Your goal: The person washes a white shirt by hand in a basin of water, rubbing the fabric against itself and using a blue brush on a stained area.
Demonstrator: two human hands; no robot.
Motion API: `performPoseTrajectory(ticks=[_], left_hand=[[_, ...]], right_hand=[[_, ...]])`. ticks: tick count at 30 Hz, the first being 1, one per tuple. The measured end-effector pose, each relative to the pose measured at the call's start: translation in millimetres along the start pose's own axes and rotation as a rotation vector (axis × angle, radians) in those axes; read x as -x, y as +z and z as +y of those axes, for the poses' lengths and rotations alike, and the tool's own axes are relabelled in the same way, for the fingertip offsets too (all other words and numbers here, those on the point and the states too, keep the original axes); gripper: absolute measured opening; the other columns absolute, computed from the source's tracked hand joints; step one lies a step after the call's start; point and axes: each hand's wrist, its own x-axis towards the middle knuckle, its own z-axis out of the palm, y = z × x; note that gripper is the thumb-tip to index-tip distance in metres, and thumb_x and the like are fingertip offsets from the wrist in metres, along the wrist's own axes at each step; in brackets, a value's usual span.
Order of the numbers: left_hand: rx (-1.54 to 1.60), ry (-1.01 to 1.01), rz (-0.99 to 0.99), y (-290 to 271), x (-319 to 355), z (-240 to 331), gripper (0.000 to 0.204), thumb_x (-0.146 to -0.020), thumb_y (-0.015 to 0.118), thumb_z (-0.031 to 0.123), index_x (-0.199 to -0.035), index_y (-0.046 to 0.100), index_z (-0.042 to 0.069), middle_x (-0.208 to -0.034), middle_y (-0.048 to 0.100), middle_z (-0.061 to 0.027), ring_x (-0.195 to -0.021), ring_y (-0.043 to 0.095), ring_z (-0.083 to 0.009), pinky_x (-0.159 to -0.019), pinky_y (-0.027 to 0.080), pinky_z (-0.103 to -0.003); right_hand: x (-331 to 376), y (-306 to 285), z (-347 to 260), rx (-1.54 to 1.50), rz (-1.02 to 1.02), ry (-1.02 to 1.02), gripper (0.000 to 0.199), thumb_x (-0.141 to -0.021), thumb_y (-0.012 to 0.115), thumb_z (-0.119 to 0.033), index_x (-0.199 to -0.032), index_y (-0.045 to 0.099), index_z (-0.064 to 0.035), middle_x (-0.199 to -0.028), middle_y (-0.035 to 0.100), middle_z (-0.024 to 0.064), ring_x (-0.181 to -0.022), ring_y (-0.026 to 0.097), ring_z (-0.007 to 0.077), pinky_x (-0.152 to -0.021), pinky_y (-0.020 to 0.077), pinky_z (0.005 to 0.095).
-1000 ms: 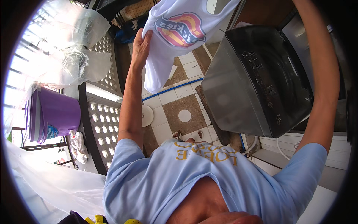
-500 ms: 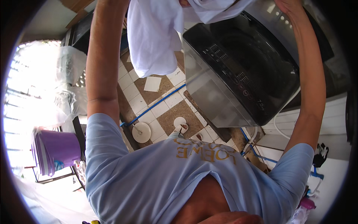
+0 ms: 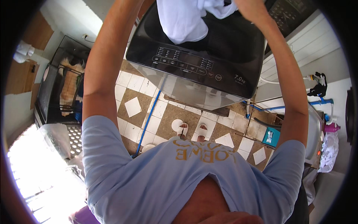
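A bunched white cloth (image 3: 182, 22) hangs over the black top of a washing machine (image 3: 238, 56), running out of view at the upper edge. My right hand (image 3: 253, 9) grips the cloth's right end, its fingertips partly cut off by the frame. My left forearm (image 3: 112, 48) reaches up past the machine's left corner; the left hand itself lies beyond the upper edge. Along the machine's near side runs a control panel (image 3: 186, 61) with rows of buttons.
Under me is a tiled floor (image 3: 156, 106) with a blue pipe (image 3: 150, 119) across it. At the left stands a black rack (image 3: 48, 97) with an orange-and-white furry animal (image 3: 69, 86) in it. A teal object (image 3: 271, 137) and wall pipes (image 3: 320, 101) are at the right.
My view has turned, so the washing machine now sits squarely ahead. The white cloth has come over its top, and my right hand has moved inward to the cloth.
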Motion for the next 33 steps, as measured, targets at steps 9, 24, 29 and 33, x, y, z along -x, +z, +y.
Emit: performPoseTrajectory(ticks=[9, 24, 29, 33], left_hand=[[-0.605, -0.357, -0.314, -9, 170, -50, 0.05, -0.081, 0.072, 0.016, -0.127, 0.052, 0.009, -0.111, 0.061, -0.0067, -0.1, 0.056, -0.015, -0.083, 0.042, -0.027], [0.299, -0.605, -0.529, 407, 398, -18, 0.02, -0.088, 0.061, 0.0, -0.108, 0.058, 0.002, -0.089, 0.059, -0.0013, -0.079, 0.054, -0.0055, -0.071, 0.046, -0.021], [0.412, -0.578, -0.698, 528, 452, -26, 0.011, -0.088, 0.062, 0.001, -0.099, 0.061, 0.0, -0.093, 0.063, -0.0006, -0.08, 0.054, -0.0037, -0.065, 0.042, -0.018], [0.209, -0.433, -0.853, 598, 465, -34, 0.015, -0.086, 0.062, 0.002, -0.102, 0.062, 0.002, -0.098, 0.062, -0.0049, -0.081, 0.057, -0.0094, -0.067, 0.045, -0.022]], right_hand=[[233, 4, 90, -0.402, 0.235, 0.494, 0.042, -0.085, 0.066, -0.015, -0.125, 0.054, -0.0108, -0.098, 0.062, 0.0037, -0.081, 0.06, 0.0143, -0.074, 0.0483, 0.0294], [815, 13, -97, -0.509, -0.112, 1.649, 0.033, -0.081, 0.066, -0.01, -0.113, 0.061, -0.0052, -0.102, 0.066, 0.0124, -0.084, 0.064, 0.0195, -0.07, 0.0523, 0.0314], [871, -50, -61, -0.445, 0.244, 1.847, 0.03, -0.085, 0.064, -0.009, -0.114, 0.06, -0.0029, -0.097, 0.066, 0.0063, -0.081, 0.061, 0.0102, -0.074, 0.0502, 0.0254], [865, -75, 4, -0.528, 0.574, 1.701, 0.022, -0.09, 0.059, -0.007, -0.111, 0.061, 0.0001, -0.096, 0.065, 0.0037, -0.083, 0.059, 0.0078, -0.074, 0.0497, 0.0237]])
